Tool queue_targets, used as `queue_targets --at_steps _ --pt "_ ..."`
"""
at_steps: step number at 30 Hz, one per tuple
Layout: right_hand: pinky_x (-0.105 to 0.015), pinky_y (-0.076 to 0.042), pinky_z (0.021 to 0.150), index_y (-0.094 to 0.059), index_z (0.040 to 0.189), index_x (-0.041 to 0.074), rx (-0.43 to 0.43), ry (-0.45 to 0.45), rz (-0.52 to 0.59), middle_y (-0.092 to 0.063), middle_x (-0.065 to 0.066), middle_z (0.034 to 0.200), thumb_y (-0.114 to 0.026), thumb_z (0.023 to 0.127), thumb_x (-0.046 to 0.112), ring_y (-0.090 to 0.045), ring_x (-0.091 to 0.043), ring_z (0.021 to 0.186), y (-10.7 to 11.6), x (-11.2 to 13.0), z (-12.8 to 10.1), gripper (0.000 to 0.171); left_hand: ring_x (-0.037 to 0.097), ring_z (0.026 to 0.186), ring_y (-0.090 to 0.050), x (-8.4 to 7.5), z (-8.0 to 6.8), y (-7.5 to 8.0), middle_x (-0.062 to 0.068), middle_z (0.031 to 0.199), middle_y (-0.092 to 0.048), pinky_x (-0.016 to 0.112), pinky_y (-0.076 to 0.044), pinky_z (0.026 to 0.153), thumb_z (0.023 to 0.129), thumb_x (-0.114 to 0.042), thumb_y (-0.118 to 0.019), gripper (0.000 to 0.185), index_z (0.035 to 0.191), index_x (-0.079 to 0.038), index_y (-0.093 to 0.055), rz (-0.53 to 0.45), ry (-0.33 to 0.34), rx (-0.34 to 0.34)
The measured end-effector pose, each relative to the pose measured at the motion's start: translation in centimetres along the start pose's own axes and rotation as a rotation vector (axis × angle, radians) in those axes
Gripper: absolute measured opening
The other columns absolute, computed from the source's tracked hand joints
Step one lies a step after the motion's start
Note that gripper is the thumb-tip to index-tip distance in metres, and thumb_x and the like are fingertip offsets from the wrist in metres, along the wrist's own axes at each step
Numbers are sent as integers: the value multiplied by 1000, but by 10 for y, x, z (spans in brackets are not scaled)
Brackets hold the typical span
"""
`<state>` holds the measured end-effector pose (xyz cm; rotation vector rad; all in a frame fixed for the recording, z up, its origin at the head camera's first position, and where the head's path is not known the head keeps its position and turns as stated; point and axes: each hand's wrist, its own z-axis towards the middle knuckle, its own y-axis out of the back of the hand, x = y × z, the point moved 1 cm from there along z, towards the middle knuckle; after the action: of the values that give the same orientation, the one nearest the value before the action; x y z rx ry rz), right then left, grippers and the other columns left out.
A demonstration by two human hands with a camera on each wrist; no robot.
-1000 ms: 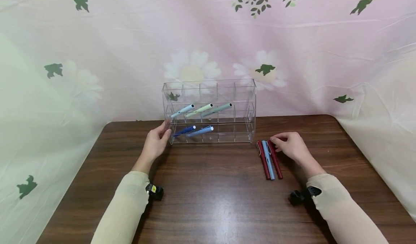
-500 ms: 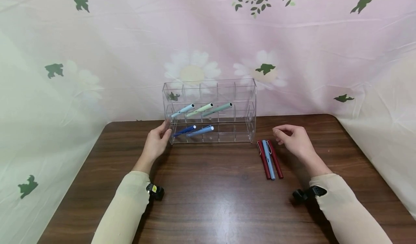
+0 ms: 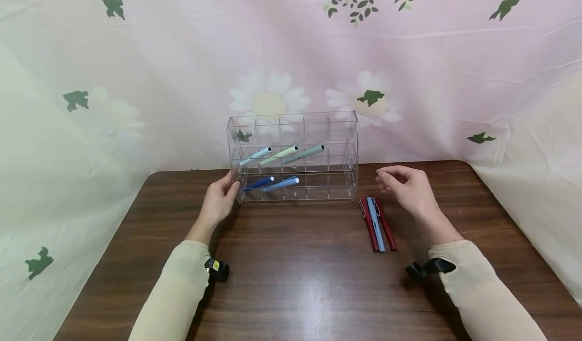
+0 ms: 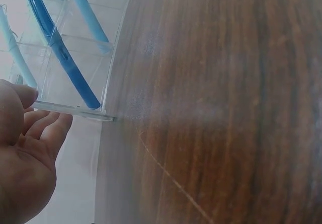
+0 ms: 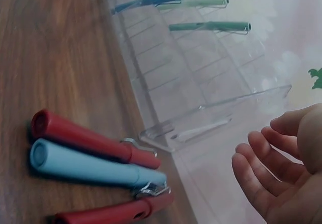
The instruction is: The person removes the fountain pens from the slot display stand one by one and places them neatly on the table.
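A clear tiered pen rack (image 3: 318, 179) stands at the back of the table. My left hand (image 3: 217, 199) grips its left end panel, the thumb on one side and the fingers on the other in the left wrist view. Light blue (image 3: 254, 155), pale green (image 3: 279, 154) and grey-green (image 3: 304, 154) pens lean in the middle tier. Dark blue (image 3: 258, 184) and mid-blue (image 3: 281, 184) pens lie in the bottom tier. My right hand (image 3: 411, 192), fingers loosely bent, holds nothing above three pens on the table: red (image 3: 369, 225), light blue (image 3: 376, 225), red (image 3: 385, 225).
The dark wood table (image 3: 295, 280) reaches back to a pink floral cloth (image 3: 182, 78) hanging behind the rack. More cloth hangs at both sides. Black wrist cameras are strapped at both cuffs.
My right hand has come off the right-hand red pen and risen toward the back of the table. My left hand stays on the rack, and the pens lie as before.
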<state>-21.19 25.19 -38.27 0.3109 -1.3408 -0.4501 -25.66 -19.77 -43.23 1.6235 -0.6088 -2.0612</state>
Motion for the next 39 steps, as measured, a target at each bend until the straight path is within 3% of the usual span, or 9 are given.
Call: queue_targets --at_steps 4,9,15,22,28,34,39 --pt "-29 -58 67 -67 107 -2 5 43 106 -71 -17 91 -61 94 16 -71 -26 77 -3 11 1 23 25 108 -61 1 0 1 17 131 -57 41 -54 84 99 -24 -51 48 145 -14 -40 -7 6 2" --pt "-32 -57 70 -66 109 -5 14 95 214 -72 -15 93 -63 93 16 -71 -22 79 -9 4 8 27 26 108 -62 2 0 1 16 130 -58 42 -53 85 99 -25 -51 48 145 -13 -40 -17 11 10" --pt "-31 -58 69 -67 108 -3 19 141 200 -72 -16 93 -63 93 15 -71 -22 78 -13 15 10 24 25 109 -61 2 1 1 15 132 -57 42 -53 87 99 -25 -51 48 145 -14 -40 -18 21 12" --pt "-30 -58 69 -63 108 -13 43 127 252 -66 -32 96 -61 92 6 -69 -34 80 -19 40 5 25 26 110 -61 0 0 2 15 132 -56 43 -53 86 100 -26 -51 49 145 -13 -39 -12 32 25" --pt "-27 -57 72 -66 108 -8 67 154 182 -68 -27 98 -60 93 7 -68 -38 84 -23 54 2 22 26 111 -60 1 -1 2 16 133 -56 43 -52 88 99 -23 -52 48 144 -11 -40 -19 34 38" --pt "-21 -56 72 -67 109 -1 81 160 95 -71 -20 100 -60 94 10 -69 -33 85 -27 62 6 21 26 111 -60 0 1 2 16 134 -54 43 -52 88 100 -23 -51 48 144 -10 -40 -27 20 44" --pt "-24 -56 74 -66 110 -4 96 162 126 -69 -22 104 -61 93 8 -68 -35 90 -31 66 9 22 27 111 -60 1 1 2 18 131 -57 44 -51 90 100 -23 -51 48 144 -10 -40 -4 20 39"
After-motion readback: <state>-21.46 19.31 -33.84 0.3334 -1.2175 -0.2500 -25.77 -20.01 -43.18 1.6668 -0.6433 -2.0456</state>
